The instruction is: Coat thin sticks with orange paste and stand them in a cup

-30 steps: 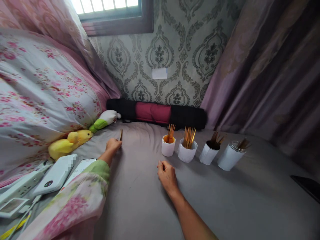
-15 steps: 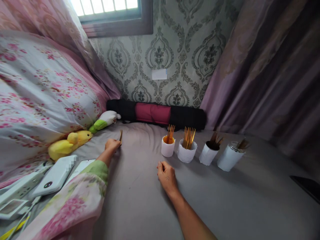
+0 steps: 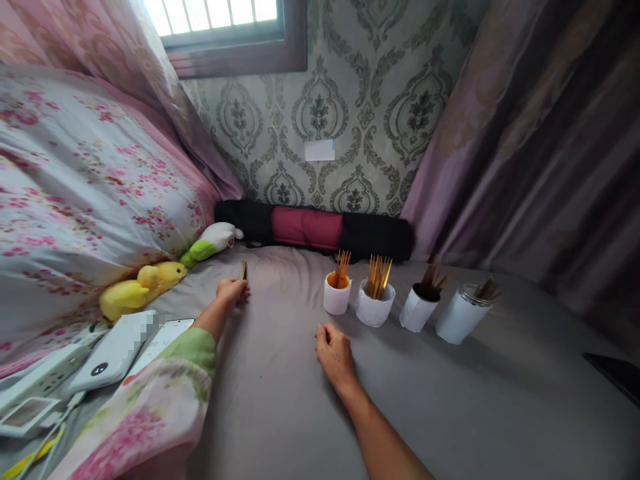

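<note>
stick: short brown piece, standing upright out of the left hand, above the grey sheet, near the yellow plush toy and well left of the cups.
left hand: fingertips pinched narrow on the stick's lower end; hand low at the sheet (touching or just above, cannot tell); floral sleeve on the arm.
right hand: bare arm, resting on the sheet, fingers curled into a loose fist; whether anything is inside, cannot tell; near the first cup, in front of it.
first cup: white wrap, orange inside, orange-brown sticks upright.
second cup: just beside the first, white wrap, tan bunch of sticks.
third cup: white wrap, tilted, dark sticks.
fourth cup: far right of the row, leaning, clear rim, a few dark sticks.
left edge: power bank, phone and power strip beside the sleeve; floral quilt piled behind the toys.
back: white and green plush, black and red bolster against the patterned wall.
right: purple curtain.
</note>
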{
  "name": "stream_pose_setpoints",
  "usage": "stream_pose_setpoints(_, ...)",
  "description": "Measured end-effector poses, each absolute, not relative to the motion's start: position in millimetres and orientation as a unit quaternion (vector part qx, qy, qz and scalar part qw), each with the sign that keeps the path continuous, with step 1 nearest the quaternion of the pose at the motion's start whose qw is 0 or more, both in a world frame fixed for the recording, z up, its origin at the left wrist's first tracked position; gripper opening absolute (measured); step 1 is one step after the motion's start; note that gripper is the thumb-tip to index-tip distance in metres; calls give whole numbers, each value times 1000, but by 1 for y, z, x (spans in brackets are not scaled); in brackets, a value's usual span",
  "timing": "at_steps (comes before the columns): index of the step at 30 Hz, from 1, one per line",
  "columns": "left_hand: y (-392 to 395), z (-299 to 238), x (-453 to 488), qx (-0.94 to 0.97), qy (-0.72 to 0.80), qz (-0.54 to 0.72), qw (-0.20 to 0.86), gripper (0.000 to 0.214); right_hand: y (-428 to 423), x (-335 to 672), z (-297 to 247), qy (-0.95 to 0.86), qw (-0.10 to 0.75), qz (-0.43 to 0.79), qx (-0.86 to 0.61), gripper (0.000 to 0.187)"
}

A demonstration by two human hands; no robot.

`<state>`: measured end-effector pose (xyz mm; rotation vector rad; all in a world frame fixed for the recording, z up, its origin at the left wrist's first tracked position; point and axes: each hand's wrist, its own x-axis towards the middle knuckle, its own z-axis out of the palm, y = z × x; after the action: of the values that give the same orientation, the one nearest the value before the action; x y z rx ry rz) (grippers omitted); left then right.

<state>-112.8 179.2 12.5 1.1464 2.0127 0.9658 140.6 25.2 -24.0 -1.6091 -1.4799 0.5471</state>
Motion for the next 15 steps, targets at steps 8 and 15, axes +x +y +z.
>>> stream_pose_setpoints(8,160,13,-88,314,668,490,464,10,25,140,-24,-593,424,219,-649,38)
stream_pose_setpoints(15,135,9,-67,275,585,541,538,10,26,141,-25,-595,426,216,-646,40)
